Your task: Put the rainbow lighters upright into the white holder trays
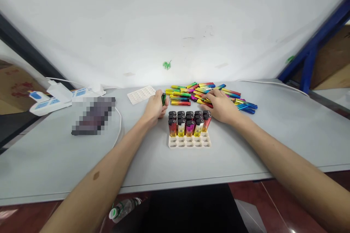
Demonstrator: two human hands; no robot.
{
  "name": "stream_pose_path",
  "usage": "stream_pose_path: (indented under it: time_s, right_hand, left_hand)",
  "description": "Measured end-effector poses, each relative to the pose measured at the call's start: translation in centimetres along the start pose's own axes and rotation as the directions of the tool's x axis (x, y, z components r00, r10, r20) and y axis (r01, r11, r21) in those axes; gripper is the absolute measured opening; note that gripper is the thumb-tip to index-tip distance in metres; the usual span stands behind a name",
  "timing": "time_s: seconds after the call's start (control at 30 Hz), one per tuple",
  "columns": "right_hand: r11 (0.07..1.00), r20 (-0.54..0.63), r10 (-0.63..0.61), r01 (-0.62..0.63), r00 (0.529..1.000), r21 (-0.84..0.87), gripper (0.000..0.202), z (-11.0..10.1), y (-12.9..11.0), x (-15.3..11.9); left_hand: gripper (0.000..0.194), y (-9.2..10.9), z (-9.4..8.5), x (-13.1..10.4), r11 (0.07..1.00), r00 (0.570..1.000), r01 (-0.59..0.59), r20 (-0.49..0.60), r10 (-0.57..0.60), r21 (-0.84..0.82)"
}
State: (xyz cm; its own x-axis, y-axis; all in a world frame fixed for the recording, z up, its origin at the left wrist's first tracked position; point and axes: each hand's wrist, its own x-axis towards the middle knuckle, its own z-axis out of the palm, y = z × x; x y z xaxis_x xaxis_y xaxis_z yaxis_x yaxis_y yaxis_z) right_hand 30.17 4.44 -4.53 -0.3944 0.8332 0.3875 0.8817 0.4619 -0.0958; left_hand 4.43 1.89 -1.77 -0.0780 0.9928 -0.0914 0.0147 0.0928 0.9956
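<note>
Bare forearms (104,174) stretch closest to my distant viewpoint, flanking the off-white plastic rack pocked with oblong holes (190,147). Just left of the rack and beyond it, the left hand (156,106) has its fingers curled firmly around a slim, shiny green piece (163,99). Beyond the rack to its right, the right hand (221,105) rests, fingers half bent, on a loose heap of slim metallic red, yellow, green and blue pieces (188,95); I cannot tell whether its fingertips pinch one. Glossy black-topped lighters (190,128) stand upright in the rack. Farther left beyond it lies a flat white perforated tray (140,95). I judge that a low-dragging right wrist could knock the rack's lighters askew; careless raking could scatter the heap.
</note>
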Motion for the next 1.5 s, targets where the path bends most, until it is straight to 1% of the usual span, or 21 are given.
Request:
stream_pose_path:
  time_s: [0.2,0.33,0.43,0.6,0.7,0.77,0.83,0.97,1.07,1.3,1.5]
  right_hand:
    - [1.0,0.004,0.006,-0.006,1.0,0.003,0.043,0.02,0.01,0.0]
    - [1.0,-0.004,0.001,-0.001,1.0,0.011,0.042,0.02,0.02,-0.04]
    - [1.0,-0.01,-0.002,0.002,1.0,0.021,0.042,0.06,0.06,-0.04]
    - [1.0,-0.006,0.006,-0.006,1.0,0.024,0.041,-0.05,-0.06,-0.03]
    - [1.0,0.0,0.018,-0.018,1.0,0.021,0.041,-0.13,-0.19,-0.02]
    - [0.999,-0.003,0.027,-0.027,1.0,0.021,0.042,-0.17,-0.26,-0.01]
    - [0.999,-0.01,0.029,-0.029,1.0,0.017,0.043,-0.19,-0.33,0.01]
    - [0.999,-0.01,0.047,-0.047,0.999,0.004,0.047,-0.26,-0.45,0.03]
    - [0.998,-0.015,0.07,-0.07,0.997,-0.007,0.047,-0.23,-0.46,-0.01]
    - [0.995,-0.062,0.091,-0.094,0.994,-0.042,0.041,0.12,-0.17,-0.05]
    - [0.993,-0.046,0.113,-0.115,0.993,-0.034,0.039,-0.13,-0.41,0.0]
  left_hand:
    - [0.026,0.27,-0.05,-0.03,0.998,1.0,0.003,0.01,-0.002,-0.066]
    - [0.02,0.17,-0.11,-0.02,0.995,1.0,0.004,0.021,-0.002,-0.101]
    - [0.022,-0.01,-0.17,-0.01,0.994,1.0,0.002,0.01,-0.001,-0.112]
    - [0.043,-0.12,-0.22,-0.23,0.995,0.999,0.031,0.029,-0.028,-0.09]
    - [0.047,-0.11,-0.19,-0.3,0.999,0.999,0.026,0.046,-0.024,-0.038]
    - [0.046,-0.09,-0.16,-0.28,1.0,0.998,0.022,0.052,-0.022,-0.011]
    - [0.041,-0.05,-0.15,-0.26,1.0,0.998,0.006,0.057,-0.006,-0.003]
    - [0.024,0.08,-0.19,-0.31,0.999,0.996,-0.043,0.082,0.044,-0.018]
    - [0.019,0.16,-0.2,-0.31,0.998,0.995,-0.04,0.089,0.045,-0.05]
    - [0.015,0.01,-0.22,-0.19,0.995,0.995,-0.02,0.092,0.03,-0.099]
    - [0.019,-0.22,-0.37,-0.17,0.992,0.995,-0.028,0.091,0.039,-0.119]
